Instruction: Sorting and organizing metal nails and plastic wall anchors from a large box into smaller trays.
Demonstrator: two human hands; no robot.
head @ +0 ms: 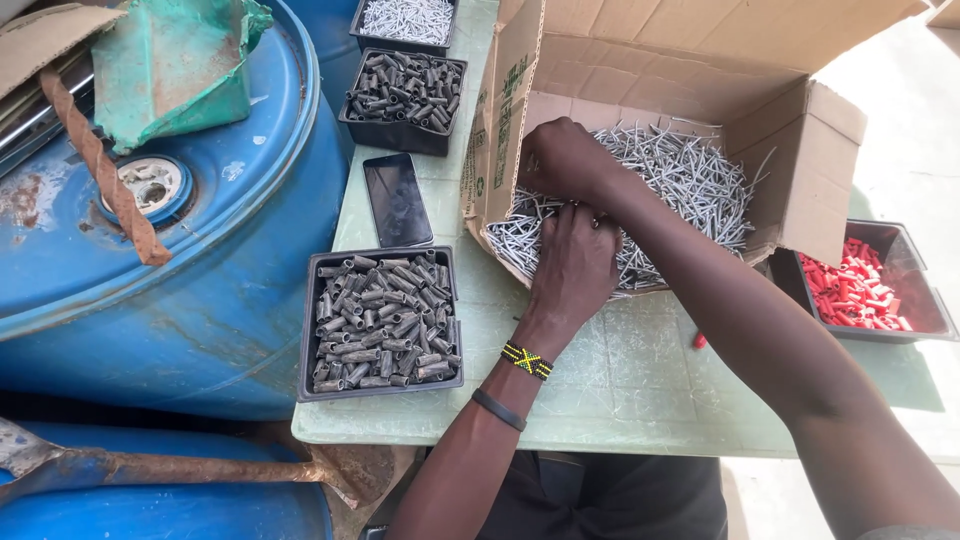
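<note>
Both hands reach into an open cardboard box [800, 150] holding a heap of thin silver nails [690, 180]. My left hand [572, 270], with two wristbands, rests on the nails at the box's near left edge, fingers curled into the pile. My right hand [562, 158] lies just beyond it, fingers closed down among the nails by the box's left wall. What each hand pinches is hidden by the fingers.
A black tray of grey plastic sleeves [382, 320] sits left of my hands, a dark phone [397, 200] behind it. Two more black trays [405, 90] stand farther back. A tray of red pieces [858, 290] is right. Blue drums [200, 250] crowd the table's [640, 390] left edge.
</note>
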